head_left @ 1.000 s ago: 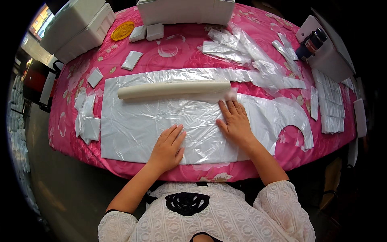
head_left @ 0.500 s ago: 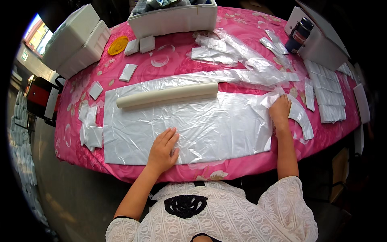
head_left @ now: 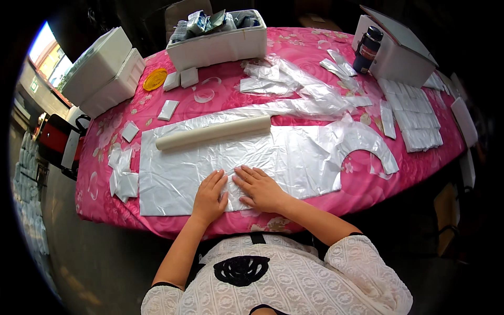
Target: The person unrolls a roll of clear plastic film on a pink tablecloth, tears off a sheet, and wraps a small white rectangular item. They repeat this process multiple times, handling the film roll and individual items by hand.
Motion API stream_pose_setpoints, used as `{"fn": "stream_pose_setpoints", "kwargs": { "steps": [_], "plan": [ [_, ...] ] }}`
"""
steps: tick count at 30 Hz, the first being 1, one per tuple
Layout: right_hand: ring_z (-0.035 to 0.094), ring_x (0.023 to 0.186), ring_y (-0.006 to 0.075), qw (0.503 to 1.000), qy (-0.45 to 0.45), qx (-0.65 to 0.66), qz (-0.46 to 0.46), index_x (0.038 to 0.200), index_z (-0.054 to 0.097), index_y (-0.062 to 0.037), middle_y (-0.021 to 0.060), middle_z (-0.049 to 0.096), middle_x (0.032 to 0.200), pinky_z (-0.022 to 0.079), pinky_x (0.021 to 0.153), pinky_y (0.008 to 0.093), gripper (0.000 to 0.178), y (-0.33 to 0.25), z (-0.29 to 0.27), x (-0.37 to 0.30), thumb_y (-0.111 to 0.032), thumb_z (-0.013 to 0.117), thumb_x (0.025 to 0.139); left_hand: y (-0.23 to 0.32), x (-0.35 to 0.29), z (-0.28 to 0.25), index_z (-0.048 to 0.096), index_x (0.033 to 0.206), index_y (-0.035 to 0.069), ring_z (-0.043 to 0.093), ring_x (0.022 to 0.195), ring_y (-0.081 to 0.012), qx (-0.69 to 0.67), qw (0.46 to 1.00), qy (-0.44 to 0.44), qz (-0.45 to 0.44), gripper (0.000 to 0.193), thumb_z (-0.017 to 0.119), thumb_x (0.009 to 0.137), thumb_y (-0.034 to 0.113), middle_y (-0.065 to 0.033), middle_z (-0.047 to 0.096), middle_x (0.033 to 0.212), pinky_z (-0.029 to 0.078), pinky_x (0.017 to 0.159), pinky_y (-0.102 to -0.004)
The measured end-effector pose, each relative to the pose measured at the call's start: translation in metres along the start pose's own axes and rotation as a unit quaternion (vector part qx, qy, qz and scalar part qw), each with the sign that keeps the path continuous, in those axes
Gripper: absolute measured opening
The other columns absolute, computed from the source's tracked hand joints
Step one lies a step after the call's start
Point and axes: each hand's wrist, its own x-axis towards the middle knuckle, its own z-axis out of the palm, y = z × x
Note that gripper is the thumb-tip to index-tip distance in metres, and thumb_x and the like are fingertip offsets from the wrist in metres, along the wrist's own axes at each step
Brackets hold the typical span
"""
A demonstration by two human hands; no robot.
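A white plastic bag [head_left: 299, 163] with loop handles lies spread flat along the front of the table. Both my hands rest flat on its near part, side by side. My left hand [head_left: 211, 197] has its fingers stretched out over the film. Just right of it, my right hand [head_left: 260, 190] lies palm down with fingers spread. Neither hand grips anything. Beyond them, a long cream-coloured roller tube [head_left: 214, 133] lies across the bag's far side. The handle end [head_left: 370, 142] curves round at the right.
Crumpled plastic bags [head_left: 299, 84] lie behind the tube. Small folded packets [head_left: 126, 181] are at the left, and stacked folded bags [head_left: 412, 115] at the right. A dark flask [head_left: 368, 50] stands by a white foam box [head_left: 399, 52]. More foam boxes [head_left: 218, 50] and a yellow dish [head_left: 155, 79] sit farther back.
My right hand has let go of the bag's handle end and moved left, beside my left hand. The handle now lies flat in a curve. The whole view has shifted slightly.
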Motion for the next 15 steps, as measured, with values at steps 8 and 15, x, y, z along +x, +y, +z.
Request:
{"fn": "stream_pose_setpoints", "kwargs": {
  "steps": [8, 15],
  "plan": [
    [0.022, 0.134, 0.0274, 0.974, 0.026, -0.095, 0.203, 0.135, 0.034, -0.0014, 0.0152, 0.027, 0.143, 0.016, 0.109, 0.0369, 0.055, 0.071, -0.039, -0.012, -0.031, 0.042, 0.089, 0.001, -0.006, 0.000, 0.054, 0.114, 0.001, 0.042, 0.120, -0.0296, 0.014, 1.000, 0.005, -0.015, 0.041, 0.058, 0.074, 0.012, -0.0136, 0.049, 0.126, 0.034, 0.099, -0.0384],
    [0.040, 0.123, 0.0307, 0.921, 0.118, -0.193, 0.317, 0.123, 0.046, 0.0060, 0.0209, 0.044, 0.130, 0.027, 0.105, 0.0371, 0.045, 0.161, -0.082, -0.064, -0.022, 0.042, 0.088, -0.002, -0.006, 0.001, 0.054, 0.114, 0.001, 0.043, 0.119, -0.0303, 0.003, 1.000, 0.007, -0.003, 0.041, 0.058, 0.074, 0.012, -0.0142, 0.049, 0.126, 0.034, 0.099, -0.0394]
  ]
}}
